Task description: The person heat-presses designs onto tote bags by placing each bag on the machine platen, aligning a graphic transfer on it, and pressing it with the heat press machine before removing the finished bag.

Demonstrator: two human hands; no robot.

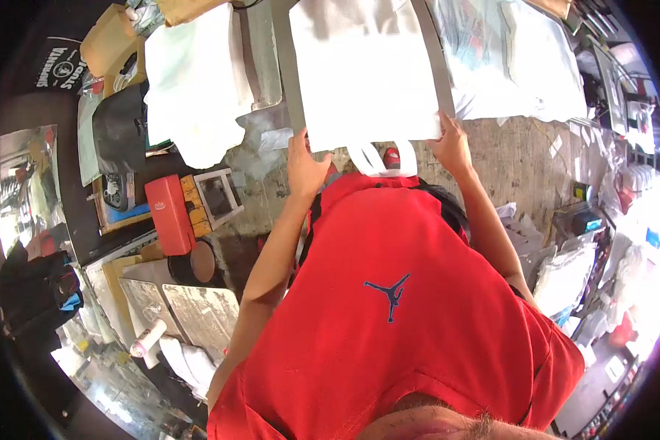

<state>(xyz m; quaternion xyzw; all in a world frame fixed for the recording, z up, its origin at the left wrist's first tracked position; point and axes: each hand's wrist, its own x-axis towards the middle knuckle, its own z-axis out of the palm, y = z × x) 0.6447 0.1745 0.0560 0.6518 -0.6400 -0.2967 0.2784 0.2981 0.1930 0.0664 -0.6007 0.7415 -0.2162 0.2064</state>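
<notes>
A white cloth tote bag (367,73) lies flat over a grey board in front of me, its two white handles (383,160) hanging from the near edge toward my red shirt. At the bag's near left corner, my left hand (307,167) grips the edge, fingers along the side and thumb below. My right hand (452,147) pinches the near right corner, fingertips on the cloth at the side. The fingers' undersides are hidden.
White cloth pieces lie on boards to the left (194,81) and right (543,66). A red box (170,215) and an empty-looking frame (218,198) sit at the left. The worn floor (513,165) shows scattered scraps. Shelves with clutter line the right.
</notes>
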